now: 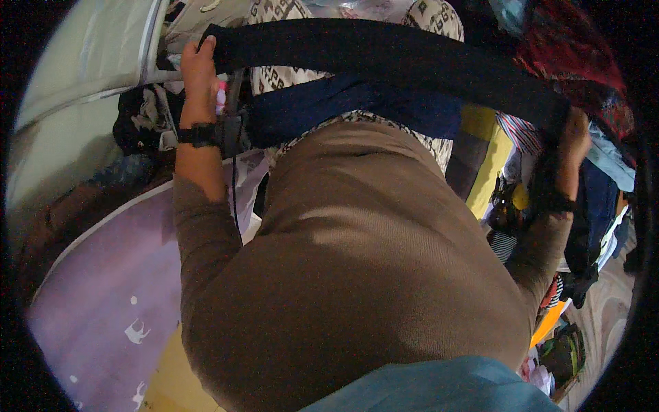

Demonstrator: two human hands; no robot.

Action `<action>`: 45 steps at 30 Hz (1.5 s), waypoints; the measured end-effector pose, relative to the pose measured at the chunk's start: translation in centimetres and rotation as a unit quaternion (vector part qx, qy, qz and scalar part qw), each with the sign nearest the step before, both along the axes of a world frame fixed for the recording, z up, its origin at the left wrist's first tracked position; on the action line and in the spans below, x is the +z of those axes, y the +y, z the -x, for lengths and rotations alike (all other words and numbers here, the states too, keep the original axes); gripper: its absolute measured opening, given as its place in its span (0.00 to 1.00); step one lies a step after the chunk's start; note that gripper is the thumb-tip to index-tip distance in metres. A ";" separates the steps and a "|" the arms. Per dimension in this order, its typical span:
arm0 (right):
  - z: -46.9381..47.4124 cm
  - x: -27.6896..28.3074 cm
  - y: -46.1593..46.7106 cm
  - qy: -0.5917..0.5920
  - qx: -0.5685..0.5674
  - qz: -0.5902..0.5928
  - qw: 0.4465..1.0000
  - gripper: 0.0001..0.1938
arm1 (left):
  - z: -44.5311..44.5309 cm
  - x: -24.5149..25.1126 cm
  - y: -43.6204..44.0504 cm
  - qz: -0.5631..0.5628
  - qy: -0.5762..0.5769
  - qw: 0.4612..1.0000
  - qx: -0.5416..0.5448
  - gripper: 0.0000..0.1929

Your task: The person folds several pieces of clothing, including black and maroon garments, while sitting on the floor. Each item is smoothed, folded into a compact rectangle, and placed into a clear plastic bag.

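A long black cloth (360,49), folded into a band, stretches between my two hands above my lap. My left hand (198,64) grips its left end, thumb and fingers pinching the edge. On the other side, my right hand (577,135) is closed around the cloth's right end, which sits lower in the view. Beneath the band, a navy blue cloth (360,105) lies across my thighs, partly covered by the black one. Patterned trousers (437,18) show around both cloths.
Folded and loose clothes (602,195) are heaped to my right, with a dark red cloth (571,56) beyond them. A lilac printed sheet or mat (113,268) spreads at my left. Farther left stands a pale panel (87,62) with a light-coloured frame.
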State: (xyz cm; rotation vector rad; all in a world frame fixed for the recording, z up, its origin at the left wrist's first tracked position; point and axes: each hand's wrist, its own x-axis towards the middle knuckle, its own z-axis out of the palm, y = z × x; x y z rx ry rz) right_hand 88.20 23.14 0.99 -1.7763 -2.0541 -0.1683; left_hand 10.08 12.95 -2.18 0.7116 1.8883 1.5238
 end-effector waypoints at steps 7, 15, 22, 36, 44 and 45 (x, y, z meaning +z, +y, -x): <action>8.1 -4.4 -3.3 0.044 -0.044 0.071 0.995 0.08 | 0.4 -1.4 -1.1 -0.008 -0.010 1.000 -0.018 0.14; 11.6 -5.4 -3.8 0.051 -0.066 0.142 0.986 0.14 | -2.1 0.5 -1.6 0.054 -0.024 0.998 -0.027 0.13; 13.7 -1.7 -5.1 0.268 -0.053 0.262 0.926 0.19 | -0.6 1.7 -2.1 0.024 0.038 0.992 -0.119 0.14; 8.7 0.6 -13.6 0.630 0.147 0.265 0.715 0.14 | 3.9 2.7 -9.3 -0.066 -0.115 0.938 -0.321 0.09; 8.6 -3.5 -18.2 0.676 0.104 0.331 0.650 0.11 | 4.6 0.2 -11.2 -0.063 -0.087 0.922 -0.373 0.13; 8.8 -3.5 -18.1 0.683 0.111 0.327 0.644 0.11 | 4.7 0.2 -11.1 -0.064 -0.089 0.923 -0.368 0.15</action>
